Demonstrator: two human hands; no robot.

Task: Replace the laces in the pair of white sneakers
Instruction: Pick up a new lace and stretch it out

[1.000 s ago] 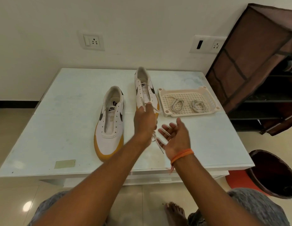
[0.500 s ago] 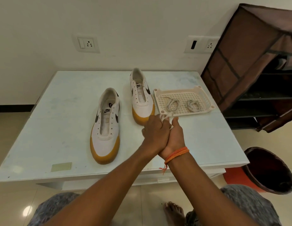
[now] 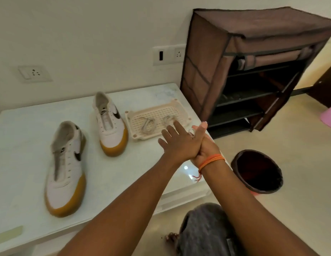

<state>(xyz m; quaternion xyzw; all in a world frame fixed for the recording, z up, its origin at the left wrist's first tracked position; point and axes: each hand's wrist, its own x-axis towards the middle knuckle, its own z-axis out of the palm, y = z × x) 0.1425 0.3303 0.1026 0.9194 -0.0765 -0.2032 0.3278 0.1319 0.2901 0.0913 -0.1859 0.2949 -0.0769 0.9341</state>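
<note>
In the head view, two white sneakers with tan soles are seen on a pale table [image 3: 22, 130], both without laces. The nearer sneaker [image 3: 66, 169] is placed at the left, toe toward the camera; the farther sneaker [image 3: 110, 122] is set behind it and to the right, just beside a cream perforated tray [image 3: 135, 133]. Two coiled laces are held in the tray: the left coil [image 3: 148, 124] lies apart from the hands, while the right coil [image 3: 168, 119] is partly covered by the fingertips of the left hand.

The left hand [image 3: 176, 141] is stretched over the tray's near right corner with its fingers straight and spread; nothing is gripped by it. The right hand [image 3: 203, 143] is pressed against the left hand's outer edge, its thumb raised upright. A small pale loop of lace [image 3: 191, 131] is seen at the place where the two hands meet; the right hand's fingers are hidden behind the left hand, so whether they are closed on this lace cannot be told. An orange thread band [image 3: 211, 160] is worn on the right wrist.

A brown fabric shoe rack [image 3: 253, 61] is stood against the wall to the right of the table, and a dark round bin [image 3: 257, 170] is placed on the floor beside the table's near right corner. Two wall sockets are mounted above the table
</note>
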